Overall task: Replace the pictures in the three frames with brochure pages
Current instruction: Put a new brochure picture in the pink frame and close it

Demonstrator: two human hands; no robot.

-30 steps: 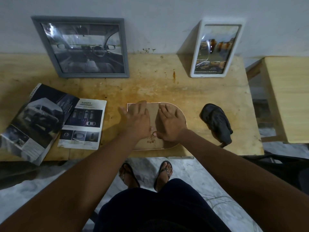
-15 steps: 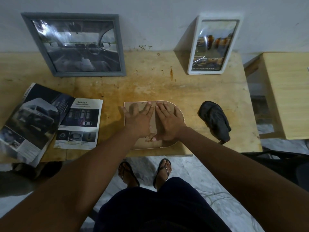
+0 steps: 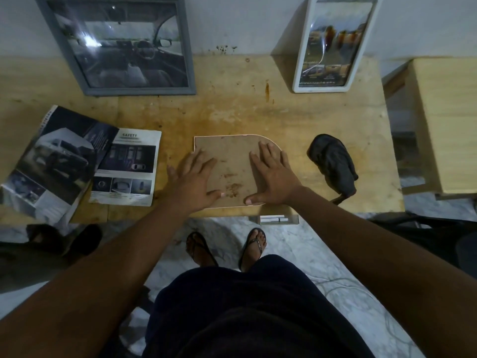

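A third frame (image 3: pixel 233 161) lies face down at the table's front edge, showing its brown backing board with a rounded far-right corner. My left hand (image 3: pixel 192 180) presses flat on its left side, and my right hand (image 3: pixel 273 177) lies flat on its right side. A grey frame (image 3: pixel 124 45) with a car-interior page leans on the wall at the back left. A white frame (image 3: pixel 333 45) with a car page leans at the back right. The open brochure (image 3: pixel 59 161) and a loose "SAFETY" page (image 3: pixel 127 166) lie at the left.
A dark crumpled cloth (image 3: pixel 333 166) sits right of the face-down frame. The wooden table (image 3: pixel 245 112) ends just behind my wrists. A second light wooden table (image 3: pixel 449 125) stands to the right. My sandalled feet (image 3: pixel 227 245) are on the marble floor below.
My hands have slid apart from the middle of the backing board to its left and right sides. The camera has moved closer and lower.
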